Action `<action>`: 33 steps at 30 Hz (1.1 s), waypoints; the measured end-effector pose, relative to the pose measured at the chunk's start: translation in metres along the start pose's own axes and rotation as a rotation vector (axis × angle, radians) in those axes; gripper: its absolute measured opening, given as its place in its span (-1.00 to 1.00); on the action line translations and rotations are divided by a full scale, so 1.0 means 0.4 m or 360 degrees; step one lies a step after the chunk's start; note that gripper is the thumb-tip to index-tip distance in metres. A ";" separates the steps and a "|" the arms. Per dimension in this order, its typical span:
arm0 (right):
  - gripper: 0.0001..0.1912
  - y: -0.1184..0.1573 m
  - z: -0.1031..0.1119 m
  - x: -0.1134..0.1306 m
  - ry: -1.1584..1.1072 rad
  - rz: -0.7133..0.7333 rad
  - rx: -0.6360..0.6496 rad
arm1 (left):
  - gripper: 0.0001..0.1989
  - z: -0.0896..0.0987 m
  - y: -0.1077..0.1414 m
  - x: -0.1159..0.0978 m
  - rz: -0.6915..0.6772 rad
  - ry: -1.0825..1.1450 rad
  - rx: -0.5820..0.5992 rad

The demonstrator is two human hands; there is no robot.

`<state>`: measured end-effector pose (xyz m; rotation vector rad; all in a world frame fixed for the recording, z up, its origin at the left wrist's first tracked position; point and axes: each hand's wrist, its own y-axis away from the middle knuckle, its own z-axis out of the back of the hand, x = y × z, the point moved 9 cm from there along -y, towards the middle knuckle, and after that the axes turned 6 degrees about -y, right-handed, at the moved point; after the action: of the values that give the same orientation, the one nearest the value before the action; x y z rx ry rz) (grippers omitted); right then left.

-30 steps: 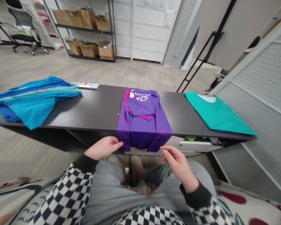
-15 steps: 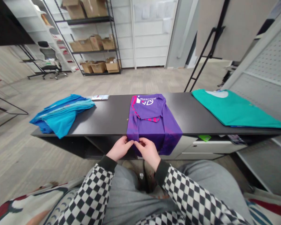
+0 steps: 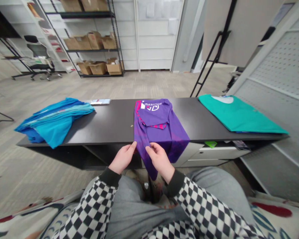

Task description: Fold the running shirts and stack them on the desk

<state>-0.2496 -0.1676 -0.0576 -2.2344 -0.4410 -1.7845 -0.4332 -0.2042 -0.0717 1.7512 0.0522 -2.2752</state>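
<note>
A purple shirt with pink-striped trim and white print lies partly folded on the dark cabinet top. Its lower part hangs over the front edge, and a narrow flap droops below my hands. My left hand pinches the shirt's left edge at the cabinet's front edge. A little to the right, my right hand grips the same hanging flap between thumb and fingers. The fingertips behind the cloth are hidden.
Several blue shirts are piled at the left end, near a small flat packet. A teal shirt lies folded at the right end. Below are white drawers and a green item. Shelves with cardboard boxes stand behind.
My hands have moved apart along the shirt's hanging edge, and a flap of cloth now droops lower between them. The whole view has shifted slightly.
</note>
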 end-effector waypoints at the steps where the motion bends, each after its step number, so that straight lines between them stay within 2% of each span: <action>1: -0.54 -0.005 -0.004 -0.007 -0.0027 -0.0030 0.0007 | -0.32 -0.002 0.002 -0.004 -0.0005 0.0022 -0.0034; 4: -0.54 -0.014 -0.008 0.011 0.0087 0.0065 -0.0021 | -0.37 -0.011 0.009 -0.018 0.0019 0.0132 -0.0124; 8: -0.50 -0.007 -0.006 0.046 0.0108 0.0247 -0.0103 | -0.38 -0.044 0.024 -0.024 0.0152 0.0554 -0.0087; 11: -0.53 -0.002 0.003 0.025 0.0004 0.0211 -0.0165 | -0.42 -0.059 0.035 -0.018 0.0237 0.0772 -0.0099; 13: -0.52 -0.002 0.018 -0.004 0.0008 0.0150 -0.0243 | -0.44 -0.062 0.037 -0.010 0.0256 0.0775 -0.0105; 17: -0.51 -0.007 0.046 -0.047 0.0205 0.0091 -0.0288 | -0.48 -0.045 0.026 0.009 0.0213 0.0580 -0.0196; 22: -0.57 -0.012 0.066 -0.078 0.0510 0.0054 -0.0205 | -0.55 -0.017 0.013 0.002 0.0022 0.0252 -0.0265; 26: -0.65 -0.008 0.084 -0.091 0.0626 0.0103 -0.0124 | -0.62 0.000 0.010 0.004 -0.0061 -0.0157 -0.0281; 30: -0.67 0.023 0.121 -0.079 0.0718 0.0131 0.0027 | -0.66 0.015 0.007 0.009 -0.0086 -0.0495 -0.0273; 33: -0.68 0.065 0.171 -0.026 0.0751 0.0154 0.0128 | -0.71 0.027 0.010 0.007 -0.0063 -0.0700 -0.0205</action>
<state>-0.1800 -0.1669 -0.0829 -1.6719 -0.2922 -2.1098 -0.4430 -0.2109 -0.0711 1.1677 0.1437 -2.5669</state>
